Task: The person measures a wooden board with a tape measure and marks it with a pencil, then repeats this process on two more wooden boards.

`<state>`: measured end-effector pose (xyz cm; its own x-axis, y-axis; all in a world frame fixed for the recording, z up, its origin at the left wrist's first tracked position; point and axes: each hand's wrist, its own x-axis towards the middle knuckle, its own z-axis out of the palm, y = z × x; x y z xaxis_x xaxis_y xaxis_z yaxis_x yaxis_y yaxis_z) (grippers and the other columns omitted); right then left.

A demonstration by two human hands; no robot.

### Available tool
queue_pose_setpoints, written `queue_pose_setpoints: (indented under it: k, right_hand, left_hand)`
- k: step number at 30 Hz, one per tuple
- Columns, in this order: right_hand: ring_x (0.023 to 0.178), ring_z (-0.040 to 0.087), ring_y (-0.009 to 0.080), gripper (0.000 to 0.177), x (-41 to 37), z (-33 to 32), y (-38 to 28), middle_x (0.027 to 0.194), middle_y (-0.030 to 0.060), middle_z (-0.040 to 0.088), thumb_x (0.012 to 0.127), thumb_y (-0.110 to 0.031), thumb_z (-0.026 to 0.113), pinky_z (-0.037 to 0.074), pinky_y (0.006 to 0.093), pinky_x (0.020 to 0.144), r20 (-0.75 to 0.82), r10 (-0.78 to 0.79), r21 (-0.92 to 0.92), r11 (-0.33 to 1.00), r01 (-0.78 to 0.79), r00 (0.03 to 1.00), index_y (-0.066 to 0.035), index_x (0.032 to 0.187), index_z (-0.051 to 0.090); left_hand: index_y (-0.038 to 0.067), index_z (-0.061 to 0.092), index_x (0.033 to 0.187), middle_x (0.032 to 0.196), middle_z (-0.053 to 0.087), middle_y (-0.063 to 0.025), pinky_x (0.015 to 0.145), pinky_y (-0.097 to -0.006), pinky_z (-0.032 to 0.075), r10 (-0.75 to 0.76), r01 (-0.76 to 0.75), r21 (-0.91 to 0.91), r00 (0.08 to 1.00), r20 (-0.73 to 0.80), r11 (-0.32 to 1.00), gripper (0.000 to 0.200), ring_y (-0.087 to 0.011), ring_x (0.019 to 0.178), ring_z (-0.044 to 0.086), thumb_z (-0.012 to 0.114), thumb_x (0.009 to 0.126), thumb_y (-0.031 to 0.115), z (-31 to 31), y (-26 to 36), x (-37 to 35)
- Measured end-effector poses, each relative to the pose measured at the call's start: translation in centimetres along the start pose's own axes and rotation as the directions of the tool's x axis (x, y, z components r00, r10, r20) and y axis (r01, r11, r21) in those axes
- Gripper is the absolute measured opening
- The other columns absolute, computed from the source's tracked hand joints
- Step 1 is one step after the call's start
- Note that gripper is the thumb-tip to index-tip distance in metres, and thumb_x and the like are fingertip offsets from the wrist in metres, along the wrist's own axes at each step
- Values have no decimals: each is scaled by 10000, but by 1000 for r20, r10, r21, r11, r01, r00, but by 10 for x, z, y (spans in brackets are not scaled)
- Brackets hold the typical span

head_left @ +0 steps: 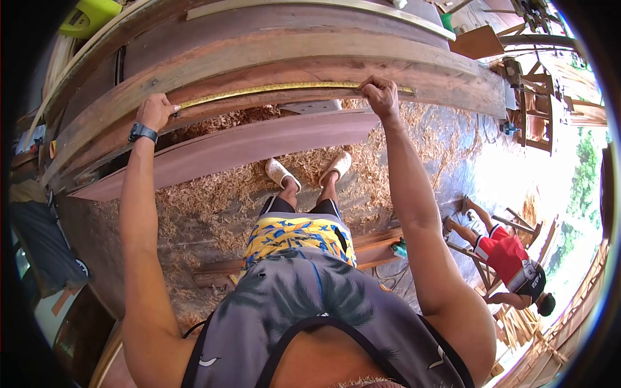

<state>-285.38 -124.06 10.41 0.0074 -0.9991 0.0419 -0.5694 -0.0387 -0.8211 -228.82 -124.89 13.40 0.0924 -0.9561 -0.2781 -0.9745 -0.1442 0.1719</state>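
Left hand (157,111), right hand (381,97) pinching yellow tape measure (284,86) along wooden plank (272,72); shavings (226,210) on floor (473,171)

On my feed, wood shavings (187,216) litter the floor (90,242). Toward the right I see another person (508,258) (red shorts, dark cap-length hair) near some wooden frames (482,266), with greenery (584,165) beyond. A yellow-green object (89,15) sits upper left.

open above tape (278,86), beam (291,71) blocking beneath
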Motion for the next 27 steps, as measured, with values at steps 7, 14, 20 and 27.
queue_pose_setpoints:
  k: [7, 14, 20, 27]
  right_hand:
    - [538, 617, 185, 179, -2, 1, -5, 585, 113, 636, 732, -139, 563, 489, 319, 573, -13, -20, -18, 1000, 19, 1000, -21, 708, 696]
    - [537, 618, 172, 177, -3, 3, -6, 584, 106, 638, 736, -133, 563, 489, 311, 571, -44, -10, -10, 1000, 9, 999, -17, 705, 694]
    - [539, 571, 101, 207, -1, 5, 5, 587, 50, 630, 780, -115, 545, 458, 258, 533, -14, 15, 81, 997, -14, 1000, 11, 751, 707]
    - [567, 583, 98, 208, -4, 4, 3, 622, 53, 650, 807, -121, 559, 479, 263, 556, 47, 60, 130, 989, -65, 997, 18, 786, 712]
  left_hand:
    - [57, 668, 733, 825, 706, -162, 725, -436, 510, 5, -5, -12, 1000, -4, 1000, 330, -349, 808, 670, 824, 730, 347, -3, 3, -2]
    - [60, 669, 745, 833, 708, -158, 738, -439, 513, 20, -21, -11, 999, -29, 1000, 325, -346, 820, 670, 822, 734, 347, -4, 5, -5]
    - [55, 671, 757, 857, 711, -171, 759, -435, 513, -29, 29, -2, 1000, 13, 1000, 327, -351, 850, 670, 820, 741, 345, -6, 7, -4]
    - [50, 664, 754, 897, 710, -167, 765, -445, 508, 0, 0, 3, 1000, 2, 1000, 320, -354, 875, 665, 825, 739, 327, -7, 8, -5]
